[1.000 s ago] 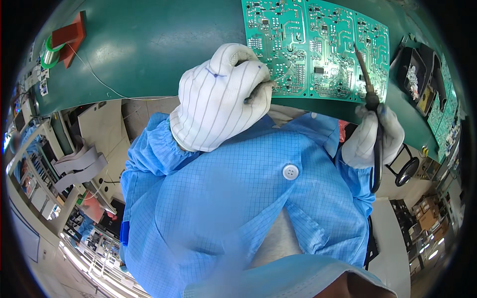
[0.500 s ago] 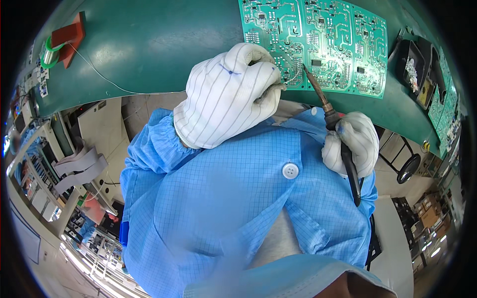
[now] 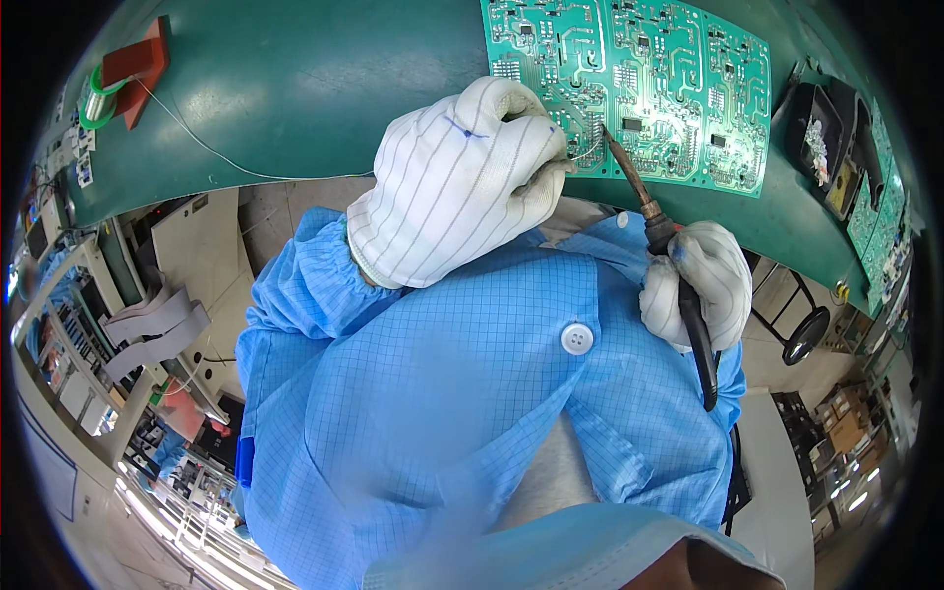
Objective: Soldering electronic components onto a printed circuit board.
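Fingers (image 3: 541, 189) of the left hand (image 3: 462, 182): curled and pinched together on a thin solder wire (image 3: 587, 152), whose free end is pointed rightward over the board.
Fingers of the right hand (image 3: 700, 280): clamped around the dark handle of a soldering iron (image 3: 651, 211), which is tilted up and to the left.
Iron tip (image 3: 610, 138): held at the board, close to the seam between its left and middle sections; the wire end is brought just beside it, but whether they are touching cannot be told.
Green circuit board (image 3: 678, 59): laid on the green worktop (image 3: 324, 98), ahead of both hands, its far edge cut off by the view; its near left part is overlapped by the left hand.
Wire spool (image 3: 98, 106): mounted on a red-brown stand (image 3: 147, 71) at far left; wire is led from it toward the left hand.
Black tray (image 3: 801, 113): placed right of the board, with small silvery pieces (image 3: 816, 152) held inside.
Clothing: striped white gloves (image 3: 418, 211) and a checked blue smock (image 3: 442, 374) are worn.
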`<act>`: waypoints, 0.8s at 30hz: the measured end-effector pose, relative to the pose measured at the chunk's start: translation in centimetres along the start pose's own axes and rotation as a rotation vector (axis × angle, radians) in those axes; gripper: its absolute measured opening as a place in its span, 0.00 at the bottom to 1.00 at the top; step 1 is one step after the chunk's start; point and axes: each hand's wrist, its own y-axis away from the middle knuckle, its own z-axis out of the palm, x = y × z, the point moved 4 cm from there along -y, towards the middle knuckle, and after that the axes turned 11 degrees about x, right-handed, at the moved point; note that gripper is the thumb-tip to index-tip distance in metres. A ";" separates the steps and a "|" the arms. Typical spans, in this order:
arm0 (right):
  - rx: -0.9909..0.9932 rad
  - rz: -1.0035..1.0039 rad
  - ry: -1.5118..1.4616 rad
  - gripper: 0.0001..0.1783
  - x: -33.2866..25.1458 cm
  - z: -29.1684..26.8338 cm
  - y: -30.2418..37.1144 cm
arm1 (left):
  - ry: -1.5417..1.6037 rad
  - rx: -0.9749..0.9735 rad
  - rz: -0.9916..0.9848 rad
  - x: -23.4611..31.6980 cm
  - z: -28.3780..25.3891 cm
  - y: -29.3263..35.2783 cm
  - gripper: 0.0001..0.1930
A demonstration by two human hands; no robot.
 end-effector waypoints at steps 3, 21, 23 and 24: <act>-0.014 0.000 -0.012 0.24 0.2 -0.1 0.1 | -0.053 0.066 0.120 0.0 0.4 -0.5 0.09; 0.136 -0.043 0.068 0.19 -0.1 0.1 0.2 | 0.052 0.042 0.017 0.1 -0.6 0.1 0.09; 0.115 0.000 0.050 0.17 0.2 -0.2 0.6 | 0.047 0.037 0.036 0.2 -0.5 0.3 0.10; 0.200 0.044 0.027 0.15 0.4 -0.8 0.8 | 0.050 0.040 0.041 0.2 -0.6 0.3 0.10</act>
